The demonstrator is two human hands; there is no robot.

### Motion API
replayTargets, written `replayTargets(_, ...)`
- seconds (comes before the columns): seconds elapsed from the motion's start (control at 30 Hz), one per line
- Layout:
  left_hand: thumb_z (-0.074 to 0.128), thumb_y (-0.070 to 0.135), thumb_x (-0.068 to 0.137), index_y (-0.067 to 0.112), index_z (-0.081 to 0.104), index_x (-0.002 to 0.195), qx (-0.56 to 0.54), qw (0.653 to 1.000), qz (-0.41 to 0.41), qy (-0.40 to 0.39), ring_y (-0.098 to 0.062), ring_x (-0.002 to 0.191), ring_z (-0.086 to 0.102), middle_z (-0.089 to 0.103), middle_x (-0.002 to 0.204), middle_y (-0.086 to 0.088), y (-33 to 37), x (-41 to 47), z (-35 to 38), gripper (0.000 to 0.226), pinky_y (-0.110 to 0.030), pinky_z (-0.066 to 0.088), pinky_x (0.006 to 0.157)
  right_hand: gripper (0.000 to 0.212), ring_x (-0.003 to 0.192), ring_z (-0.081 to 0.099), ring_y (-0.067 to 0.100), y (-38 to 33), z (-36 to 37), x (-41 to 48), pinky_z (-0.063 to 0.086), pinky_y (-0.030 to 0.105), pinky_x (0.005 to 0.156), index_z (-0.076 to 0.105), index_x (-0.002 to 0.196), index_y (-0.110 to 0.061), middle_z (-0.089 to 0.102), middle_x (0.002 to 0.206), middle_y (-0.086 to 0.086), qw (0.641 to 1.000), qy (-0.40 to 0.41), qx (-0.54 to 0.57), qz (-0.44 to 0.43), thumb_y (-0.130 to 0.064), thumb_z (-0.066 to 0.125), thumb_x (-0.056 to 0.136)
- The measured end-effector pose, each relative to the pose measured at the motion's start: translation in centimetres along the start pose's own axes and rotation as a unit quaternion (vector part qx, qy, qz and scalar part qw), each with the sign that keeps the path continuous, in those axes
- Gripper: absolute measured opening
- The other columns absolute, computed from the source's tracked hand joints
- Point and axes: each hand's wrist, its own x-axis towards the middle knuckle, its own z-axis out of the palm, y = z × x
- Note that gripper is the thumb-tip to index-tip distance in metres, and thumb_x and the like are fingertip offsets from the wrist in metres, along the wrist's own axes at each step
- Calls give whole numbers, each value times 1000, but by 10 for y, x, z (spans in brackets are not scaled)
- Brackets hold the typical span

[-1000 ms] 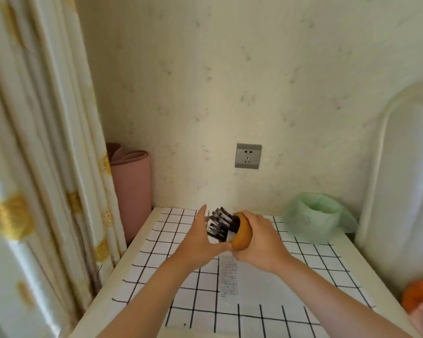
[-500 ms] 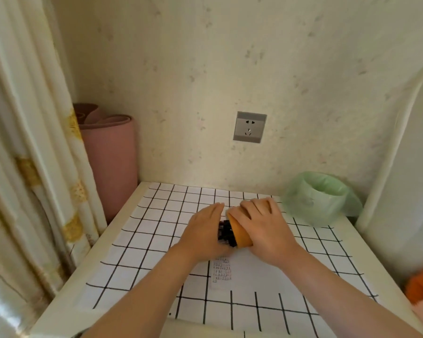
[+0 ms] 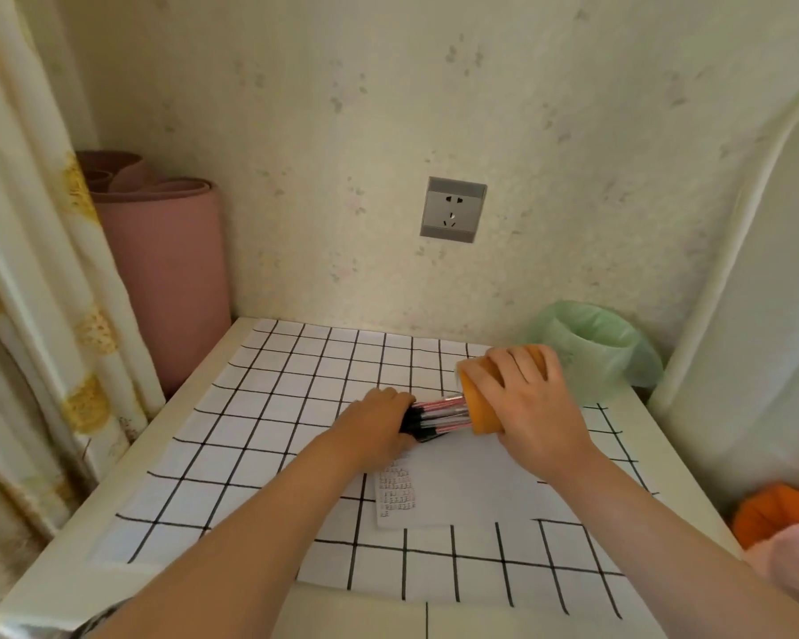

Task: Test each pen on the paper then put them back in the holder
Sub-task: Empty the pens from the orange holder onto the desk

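Observation:
An orange pen holder point(image 3: 478, 410) lies tipped on its side just above the table, mouth facing left, and my right hand point(image 3: 533, 408) grips it from above. A bundle of several pens point(image 3: 437, 415) with pink barrels and black caps sticks halfway out of the mouth. My left hand point(image 3: 379, 424) holds the capped ends of the bundle. A white sheet of paper point(image 3: 462, 486) with a block of small scribbled marks at its left edge lies on the table under both hands.
The table point(image 3: 259, 408) carries a white cloth with a black grid. A green plastic bag point(image 3: 591, 343) sits at the back right corner. A rolled pink mat point(image 3: 167, 279) and a curtain point(image 3: 33, 269) stand at the left. An orange and pink thing point(image 3: 785, 523) lies at the right.
The holder came down from the air to the table, then slid right with my right hand. My left hand stayed on the pens, which now stick out of the holder.

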Motion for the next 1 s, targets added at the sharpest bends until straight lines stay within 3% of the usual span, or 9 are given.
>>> replayTargets(0.13, 58, 35, 94, 20, 48, 132, 106, 992, -55, -31, -23, 115, 47, 52, 123, -4, -9, -2, -11, 43, -36, 43, 93, 83, 114, 46, 32, 9, -1, -8, 29, 49, 104, 39, 138, -27, 48, 127, 8, 999, -1, -29, 19, -9, 65, 62)
replayTargets(0.23, 62, 41, 87, 18, 37, 144, 143, 986, -66, -54, -27, 129, 40, 44, 140, -7, -6, -2, -13, 67, -44, 35, 108, 82, 116, 45, 33, 10, -5, -10, 26, 54, 107, 37, 138, -23, 47, 128, 11, 999, 0, -46, 12, -4, 61, 61)
replayTargets(0.33, 60, 49, 85, 23, 17, 157, 80, 996, -13, -31, -25, 145, 25, 27, 159, -2, 10, 3, -5, 87, -48, 20, 119, 82, 118, 44, 35, 9, -9, -10, 23, 57, 110, 37, 138, -22, 45, 130, 13, 998, 1, -60, 3, -5, 52, 59)
replayTargets(0.43, 55, 51, 92, 28, 18, 158, 23, 998, 62, 15, -21, 146, 25, 27, 161, 4, 27, 13, 15, 79, -45, 26, 117, 85, 119, 43, 35, 9, -11, -13, 21, 58, 112, 36, 139, -22, 44, 131, 12, 998, -2, -63, -4, -6, 51, 57)
replayTargets(0.6, 41, 37, 103, 27, 32, 153, 97, 994, 51, 25, -23, 135, 40, 47, 146, 4, 33, 24, 32, 51, -43, 36, 107, 87, 116, 44, 35, 22, -6, -27, 25, 55, 109, 38, 136, -22, 46, 127, 13, 997, -22, -73, 10, -9, 67, 55)
replayTargets(0.77, 32, 40, 105, 24, 36, 150, 145, 988, 47, 7, -24, 134, 40, 45, 148, 1, 38, 21, 31, 48, -42, 31, 111, 77, 113, 44, 36, 43, -5, -44, 26, 54, 107, 37, 135, -18, 47, 122, 14, 996, -11, -72, 43, -8, 45, 59)
replayTargets(0.87, 43, 39, 101, 20, 39, 150, 61, 993, 76, 59, -24, 138, 40, 45, 151, -1, 55, 22, 31, 53, -42, 32, 113, 76, 114, 44, 35, 43, -6, -49, 25, 54, 110, 37, 134, -19, 47, 123, 12, 997, 23, -60, 47, -7, 44, 60)
replayTargets(0.93, 49, 43, 98, 21, 46, 146, -29, 994, 80, 64, -23, 126, 52, 58, 137, -2, 74, 28, 32, 53, -41, 41, 104, 79, 115, 45, 34, 39, -6, -49, 24, 53, 110, 38, 134, -22, 47, 124, 10, 997, 41, -49, 45, -4, 54, 59)
replayTargets(1.0, 55, 38, 95, 22, 60, 130, -87, 990, 71, 83, -23, 105, 62, 70, 113, -1, 87, 33, 35, 38, -39, 47, 91, 85, 118, 45, 32, 35, -6, -49, 24, 53, 112, 38, 138, -25, 47, 128, 8, 997, 57, -23, 48, -6, 63, 60)
